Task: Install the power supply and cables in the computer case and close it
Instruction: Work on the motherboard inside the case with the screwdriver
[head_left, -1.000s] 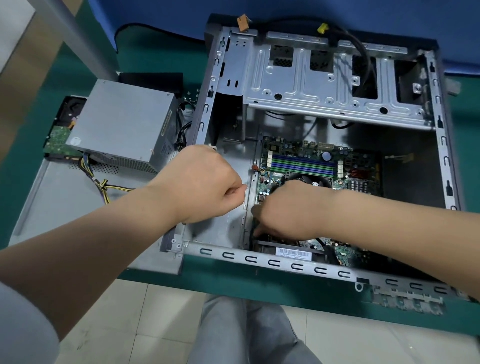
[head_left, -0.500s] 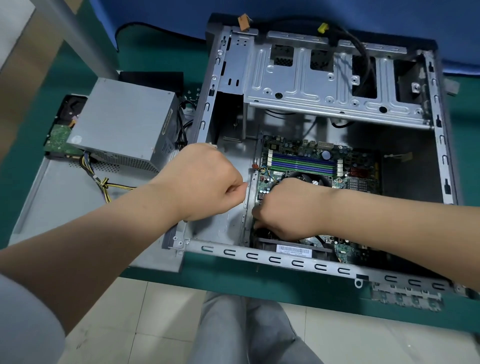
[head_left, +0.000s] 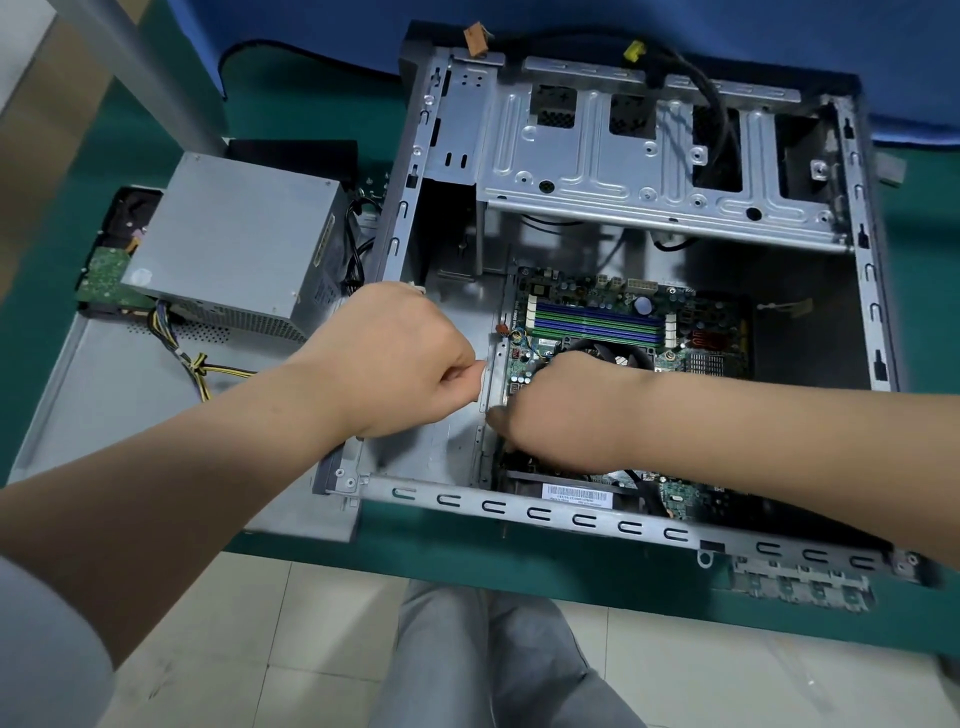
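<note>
While the power supply (head_left: 234, 244) sits outside the case (head_left: 524, 512), the left hand (head_left: 400, 358) is fisted, maybe pinching something; the right hand (head_left: 566, 405), fingers hidden, presses the motherboard (head_left: 597, 312).

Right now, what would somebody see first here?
Probably the big open grey metal computer case lying on the green table, with two hands meeting inside: the left hand and right hand at the green motherboard's edge. Left of the case sits the grey boxy power supply, not installed yet.

One open computer case (head_left: 878, 332), one power supply (head_left: 234, 249), one motherboard (head_left: 597, 312), two hands (head_left: 400, 358).
</note>
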